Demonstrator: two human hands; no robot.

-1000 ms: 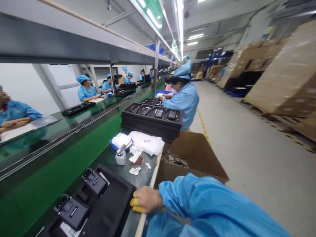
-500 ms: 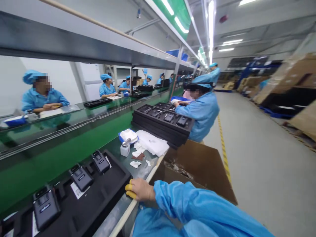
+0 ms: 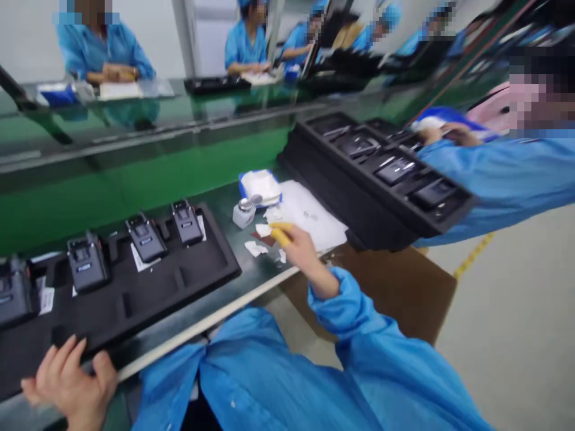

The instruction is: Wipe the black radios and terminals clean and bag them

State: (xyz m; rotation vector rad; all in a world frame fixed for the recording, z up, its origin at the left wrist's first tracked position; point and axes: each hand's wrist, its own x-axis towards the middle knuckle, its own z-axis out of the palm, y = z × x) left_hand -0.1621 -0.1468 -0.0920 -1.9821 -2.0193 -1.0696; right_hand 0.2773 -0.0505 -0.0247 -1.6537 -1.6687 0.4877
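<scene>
My right hand (image 3: pixel 300 251) reaches the white scraps (image 3: pixel 254 247) at mid-frame beside the little bottle (image 3: pixel 245 213), pinching or not I cannot tell, so I should lift just one cleanly while my left hand (image 3: pixel 67 383) lies spread open on the near edge of the tray (image 3: pixel 204 260), lower left.

Bright, flat, diffuse light; source out of frame, shadows soft. Motion blur throughout, worst top and right: the stacked trays (image 3: pixel 377 173) and the people behind (image 3: pixel 103 54) are smeared. Glossy far worktop (image 3: pixel 188 111) carries blue reflections and mild glare. Wide-angle bend at the edges, horizon tilted. Sharpest: right hand (image 3: pixel 300 254) and the black tray (image 3: pixel 179 281) near it. Left hand (image 3: pixel 67 383) at the bottom edge is soft.
</scene>
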